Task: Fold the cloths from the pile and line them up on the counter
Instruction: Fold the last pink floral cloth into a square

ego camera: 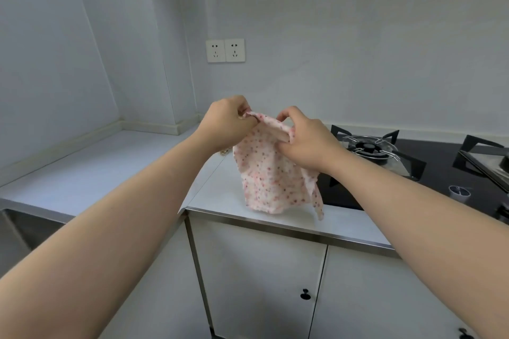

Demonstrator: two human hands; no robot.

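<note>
A white cloth with small pink flowers (268,173) hangs in the air above the white counter (115,168), its lower edge close to the counter's front rim. My left hand (227,121) pinches the cloth's top left corner. My right hand (305,140) grips the top edge a short way to the right. The cloth droops in loose folds below both hands, with a narrow tail hanging at its right. A sliver of another beige fabric (224,152) peeks out behind my left wrist; the rest of it is hidden.
A black glass gas hob (429,170) with two burners lies right of the cloth, a knob (458,193) near its front. A steel sink edge (16,217) is at far left. Two wall sockets (225,50) sit above the counter. White cabinet doors (259,278) are below.
</note>
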